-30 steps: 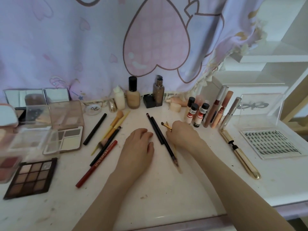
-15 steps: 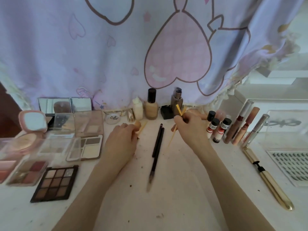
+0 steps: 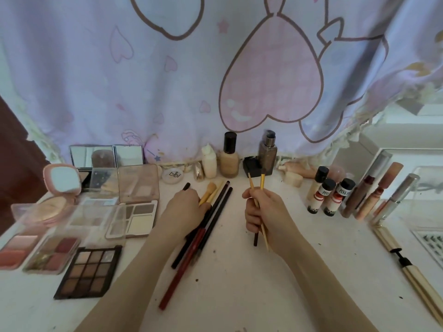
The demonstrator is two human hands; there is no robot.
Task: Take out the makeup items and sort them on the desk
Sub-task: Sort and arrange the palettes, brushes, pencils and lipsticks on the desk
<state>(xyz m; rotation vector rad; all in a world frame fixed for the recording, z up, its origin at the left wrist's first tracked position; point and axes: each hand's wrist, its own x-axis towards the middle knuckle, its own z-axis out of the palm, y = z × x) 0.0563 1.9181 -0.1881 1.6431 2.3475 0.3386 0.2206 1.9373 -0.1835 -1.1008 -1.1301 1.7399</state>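
Note:
My right hand (image 3: pixel 263 213) grips two thin gold-handled brushes (image 3: pixel 262 182) upright above the desk's middle; their tips stick out above and below my fist. My left hand (image 3: pixel 185 208) lies on a bundle of long pencils and brushes (image 3: pixel 215 212): black pencils, a red pencil (image 3: pixel 182 267) and yellow-handled brushes (image 3: pixel 209 191), its fingers curled over them. Eyeshadow palettes (image 3: pixel 86 271) and compacts (image 3: pixel 61 179) lie at the left. Foundation bottles (image 3: pixel 229 159) stand at the back. Small bottles (image 3: pixel 328 197) and lip tubes (image 3: pixel 374 190) stand at the right.
A heart-print curtain (image 3: pixel 215 80) hangs right behind the white desk (image 3: pixel 239 283). A gold tube (image 3: pixel 417 276) and a lash tray (image 3: pixel 431 240) lie at the right edge, with a white shelf unit (image 3: pixel 407 130) behind them. Bare desk shows in front of my hands.
My left hand gathered the pencils and brushes into one bundle and now lies on it. My right hand lifted two gold-handled brushes off the desk and holds them upright.

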